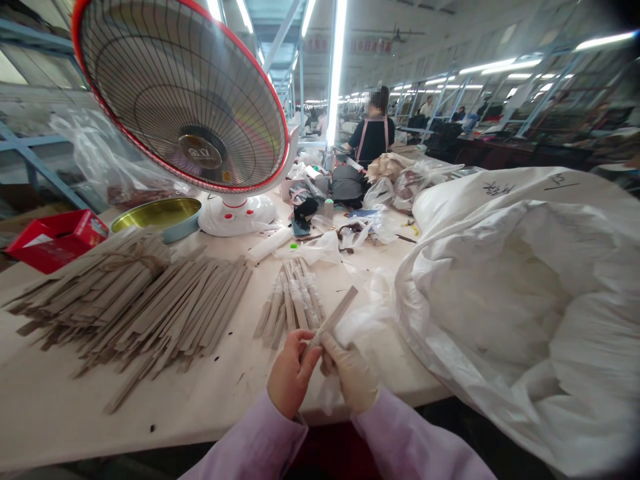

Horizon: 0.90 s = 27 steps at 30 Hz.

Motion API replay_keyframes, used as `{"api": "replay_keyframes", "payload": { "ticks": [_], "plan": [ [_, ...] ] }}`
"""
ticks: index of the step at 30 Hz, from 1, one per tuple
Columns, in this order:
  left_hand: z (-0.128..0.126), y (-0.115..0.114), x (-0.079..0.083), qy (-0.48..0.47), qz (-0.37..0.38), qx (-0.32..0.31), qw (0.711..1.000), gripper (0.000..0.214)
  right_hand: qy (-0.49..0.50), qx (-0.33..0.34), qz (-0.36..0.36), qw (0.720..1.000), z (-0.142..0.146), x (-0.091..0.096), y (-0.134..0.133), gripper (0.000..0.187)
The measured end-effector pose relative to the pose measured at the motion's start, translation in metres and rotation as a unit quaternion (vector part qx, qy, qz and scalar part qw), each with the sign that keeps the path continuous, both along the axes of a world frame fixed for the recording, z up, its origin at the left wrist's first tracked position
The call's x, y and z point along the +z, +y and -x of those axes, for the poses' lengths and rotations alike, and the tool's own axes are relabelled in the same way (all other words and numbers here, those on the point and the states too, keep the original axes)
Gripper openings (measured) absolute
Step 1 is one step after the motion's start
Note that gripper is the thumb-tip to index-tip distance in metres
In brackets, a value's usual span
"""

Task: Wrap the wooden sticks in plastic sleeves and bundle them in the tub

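While I watch remotely, left hand [290,377] and gloved right hand [354,375] both pinch one flat strip [341,309], just near-right of the plastic-wrapped strips [296,293]; loose strip pile [167,320] left of those, white sack [530,183] right.

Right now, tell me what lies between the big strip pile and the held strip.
In the head view, a smaller group of strips, partly in clear plastic, lies on the table between the big pile and the held strip.

Gry-brn strip [341,309], flat, narrow, straight; near end pinched btwn L hand [293,375] & R hand [353,377], far end angled fwd & rt.
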<state>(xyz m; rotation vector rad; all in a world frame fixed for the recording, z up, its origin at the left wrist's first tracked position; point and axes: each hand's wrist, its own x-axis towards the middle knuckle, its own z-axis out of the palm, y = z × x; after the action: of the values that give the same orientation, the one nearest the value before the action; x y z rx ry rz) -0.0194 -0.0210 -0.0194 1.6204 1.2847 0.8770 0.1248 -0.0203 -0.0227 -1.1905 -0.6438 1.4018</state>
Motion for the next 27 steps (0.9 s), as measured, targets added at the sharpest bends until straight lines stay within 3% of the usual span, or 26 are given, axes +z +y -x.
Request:
{"api": "replay_keyframes", "payload": {
  "ticks": [2,5,7,11,16,19,22,27],
  "plan": [
    [-0.001,0.0,0.0,0.0,-0.001,-0.006,1.0,0.021,-0.005,0.022,-0.01,1.0,0.002,-0.003,-0.001,0.044],
    [0.003,-0.001,0.0,-0.007,0.017,-0.039,0.999,0.022,0.038,-0.054,-0.054,0.996,-0.004,-0.001,0.004,0.038],
    [0.003,-0.002,-0.002,-0.015,0.017,-0.027,0.999,0.022,0.079,-0.09,-0.051,0.991,-0.003,0.0,0.008,0.041],
    [0.0,-0.003,-0.005,0.001,-0.012,0.021,1.0,0.021,0.125,-0.02,0.002,0.992,0.006,-0.005,0.007,0.043],
    [0.0,-0.007,-0.007,0.034,-0.018,-0.021,0.999,0.02,0.116,-0.084,-0.023,0.989,-0.001,-0.005,0.008,0.041],
    [-0.001,-0.006,-0.008,0.028,-0.028,0.011,0.999,0.02,0.142,-0.05,-0.001,0.989,0.005,-0.005,0.007,0.042],
    [0.0,0.011,-0.009,0.035,-0.055,0.032,0.997,0.021,0.161,-0.049,-0.013,0.986,0.005,-0.005,0.009,0.031],
    [0.006,0.076,-0.016,0.083,-0.109,0.117,0.984,0.028,0.248,-0.024,0.021,0.968,-0.017,0.005,0.022,0.023]
  ]
}}
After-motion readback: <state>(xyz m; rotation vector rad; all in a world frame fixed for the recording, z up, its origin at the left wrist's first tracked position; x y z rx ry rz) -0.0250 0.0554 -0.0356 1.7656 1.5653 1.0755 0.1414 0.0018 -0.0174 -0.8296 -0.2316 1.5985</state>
